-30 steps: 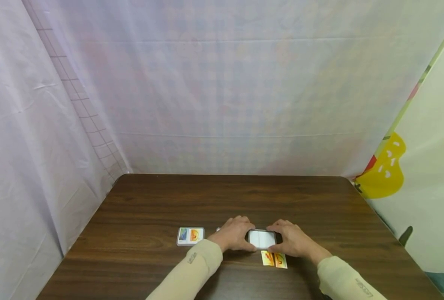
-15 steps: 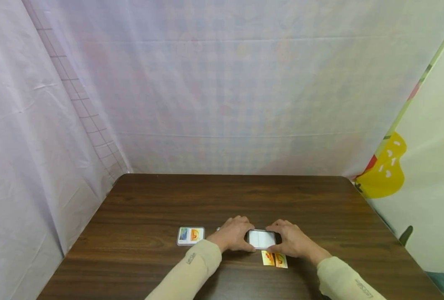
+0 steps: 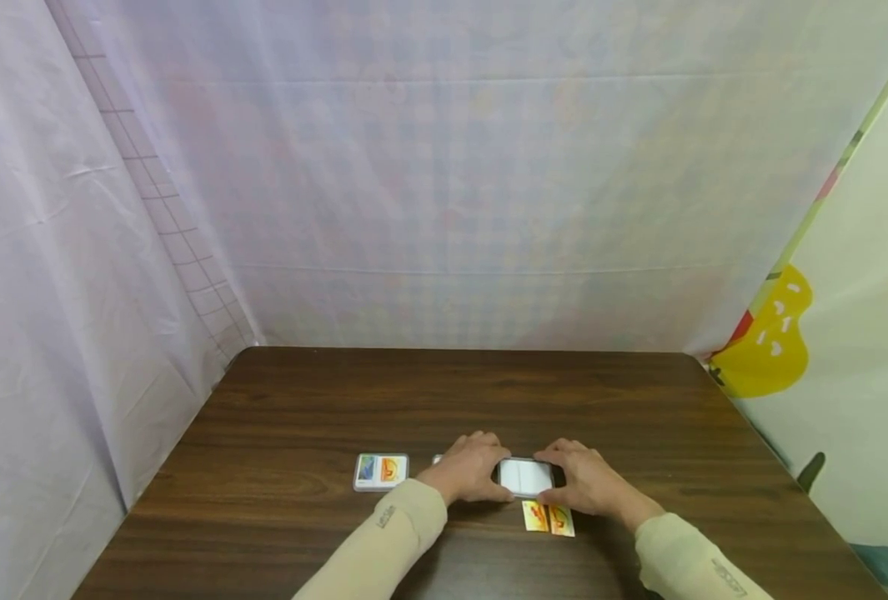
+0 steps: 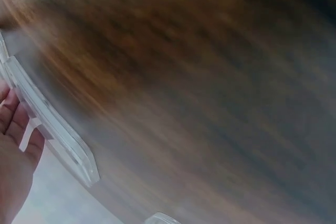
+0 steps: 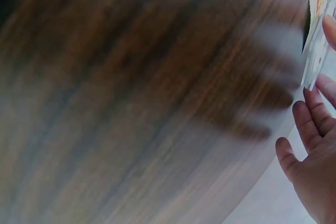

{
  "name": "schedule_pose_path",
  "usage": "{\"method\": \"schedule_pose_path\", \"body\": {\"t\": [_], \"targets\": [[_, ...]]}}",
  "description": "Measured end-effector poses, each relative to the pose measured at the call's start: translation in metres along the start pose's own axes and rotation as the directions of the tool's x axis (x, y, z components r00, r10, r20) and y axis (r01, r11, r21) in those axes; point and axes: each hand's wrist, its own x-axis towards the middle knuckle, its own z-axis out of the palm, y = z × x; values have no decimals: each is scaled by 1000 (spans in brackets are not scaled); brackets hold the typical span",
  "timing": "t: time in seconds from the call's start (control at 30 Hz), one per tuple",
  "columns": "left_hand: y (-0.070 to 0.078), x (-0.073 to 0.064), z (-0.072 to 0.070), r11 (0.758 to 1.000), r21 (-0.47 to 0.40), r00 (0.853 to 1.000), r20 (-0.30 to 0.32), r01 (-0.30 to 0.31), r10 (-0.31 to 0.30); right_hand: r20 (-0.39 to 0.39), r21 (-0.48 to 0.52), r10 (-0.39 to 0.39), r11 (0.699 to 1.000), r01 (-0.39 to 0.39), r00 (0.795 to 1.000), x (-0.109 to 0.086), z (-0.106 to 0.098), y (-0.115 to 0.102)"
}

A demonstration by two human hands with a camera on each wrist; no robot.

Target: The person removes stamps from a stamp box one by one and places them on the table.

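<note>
A flat, clear-edged plastic case (image 3: pixel 524 477) with a white inside lies on the table between both hands. My left hand (image 3: pixel 469 469) grips its left end with thumb and fingers, and my right hand (image 3: pixel 582 477) holds the right end the same way. Just in front, partly under the right thumb, lie two small orange and yellow picture cards (image 3: pixel 549 517). In the left wrist view, a clear plastic piece (image 4: pixel 58 129) shows beside the left fingers; I cannot tell whether it is the same case. The right wrist view shows the case's edge (image 5: pixel 315 59) at the fingertips.
Left of the left hand, a clear case (image 3: pixel 380 472) with a blue-green and an orange picture lies flat. A small clear object (image 3: pixel 436 458) peeks out behind the left hand, mostly hidden. The brown wooden table (image 3: pixel 301 400) ends at a pale curtain (image 3: pixel 444 208).
</note>
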Motion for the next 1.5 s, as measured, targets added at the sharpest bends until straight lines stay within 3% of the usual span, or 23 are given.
{"method": "schedule_pose_path", "body": {"t": [1.23, 1.5], "targets": [[4, 1, 0, 1000, 9, 1000, 14, 21, -21, 26, -11, 59, 998, -58, 998, -1, -1, 0], [0, -3, -1, 1000, 14, 1000, 6, 27, -27, -4, -36, 53, 998, -53, 999, -4, -3, 4]]}}
